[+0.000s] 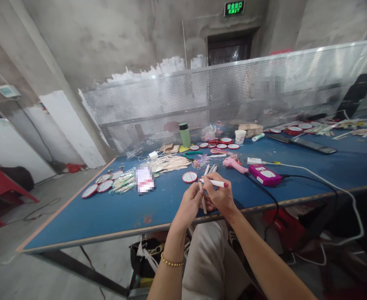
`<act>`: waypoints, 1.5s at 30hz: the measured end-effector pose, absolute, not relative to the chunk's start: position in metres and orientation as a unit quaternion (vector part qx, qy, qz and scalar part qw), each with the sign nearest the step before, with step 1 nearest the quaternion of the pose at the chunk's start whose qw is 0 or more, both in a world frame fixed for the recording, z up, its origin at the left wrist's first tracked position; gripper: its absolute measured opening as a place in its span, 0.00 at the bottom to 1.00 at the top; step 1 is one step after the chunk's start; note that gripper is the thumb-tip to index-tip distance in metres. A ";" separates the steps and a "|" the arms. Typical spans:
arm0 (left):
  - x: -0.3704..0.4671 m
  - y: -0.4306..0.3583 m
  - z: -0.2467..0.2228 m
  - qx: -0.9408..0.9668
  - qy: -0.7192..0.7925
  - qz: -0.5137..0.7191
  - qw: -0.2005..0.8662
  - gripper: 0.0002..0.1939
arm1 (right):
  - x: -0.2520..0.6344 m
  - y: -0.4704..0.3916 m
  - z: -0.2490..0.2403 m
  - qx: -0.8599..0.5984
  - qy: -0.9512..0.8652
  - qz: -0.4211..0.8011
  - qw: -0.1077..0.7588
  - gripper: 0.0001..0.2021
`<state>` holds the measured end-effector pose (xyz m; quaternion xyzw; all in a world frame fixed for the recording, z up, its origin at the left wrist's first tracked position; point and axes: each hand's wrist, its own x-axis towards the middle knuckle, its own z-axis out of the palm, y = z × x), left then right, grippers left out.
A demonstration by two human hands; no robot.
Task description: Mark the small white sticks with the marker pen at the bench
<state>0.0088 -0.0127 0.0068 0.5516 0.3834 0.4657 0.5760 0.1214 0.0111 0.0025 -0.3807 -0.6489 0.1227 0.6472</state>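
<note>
Near the table's front edge, my left hand [192, 201] is closed on a flat wooden craft stick [204, 204]. My right hand [221, 193] grips a white marker [216, 183] with a red end, its tip side close to the upper part of the stick. Whether the tip touches the wood I cannot tell. Just beyond my hands lie a round red-rimmed disc [190, 177] with a white face and several more markers [213, 168]. A pink glue gun [235, 163] rests to the right of them.
Loose craft sticks [174, 163] and red-rimmed discs [104, 186] spread across the left of the blue table [108, 221]. A green bottle [184, 135] and paper cup [240, 136] stand at the back. A magenta box [265, 175] with cables and a phone [313, 144] lie right.
</note>
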 end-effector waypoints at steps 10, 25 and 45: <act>0.007 -0.011 0.004 0.553 0.365 0.468 0.585 0.22 | 0.123 0.007 0.002 -0.380 -0.630 0.125 0.666 0.10; 0.007 -0.010 0.004 0.550 0.371 0.473 0.579 0.19 | 0.123 0.008 0.002 -0.378 -0.646 0.135 0.649 0.11; 0.007 -0.010 0.004 0.553 0.375 0.472 0.574 0.19 | 0.122 0.009 0.003 -0.388 -0.652 0.136 0.638 0.11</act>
